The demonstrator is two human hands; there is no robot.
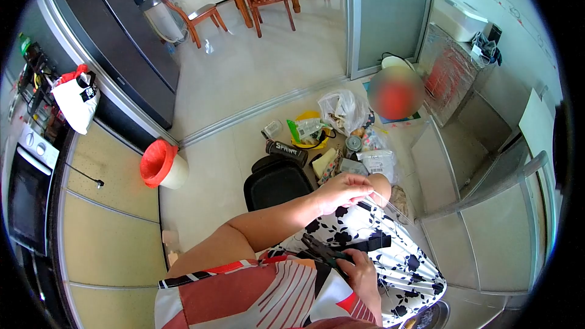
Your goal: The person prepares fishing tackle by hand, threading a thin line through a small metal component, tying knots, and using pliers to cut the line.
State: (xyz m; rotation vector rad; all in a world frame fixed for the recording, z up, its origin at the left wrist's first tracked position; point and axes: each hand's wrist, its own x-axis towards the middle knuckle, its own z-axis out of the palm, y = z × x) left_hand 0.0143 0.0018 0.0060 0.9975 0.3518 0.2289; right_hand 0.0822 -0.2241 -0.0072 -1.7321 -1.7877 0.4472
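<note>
Over pale floor (pixel 213 192), right hand (pixel 364 275) grips pliers (pixel 325 252).

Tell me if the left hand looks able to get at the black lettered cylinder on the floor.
Probably yes: the black lettered cylinder lies mostly uncovered beyond the left hand, though that hand pinches a thin strand.

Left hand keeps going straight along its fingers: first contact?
Probably the bare knee, just beyond the left hand in this view. Depth is unclear, so it might pass above.
</note>
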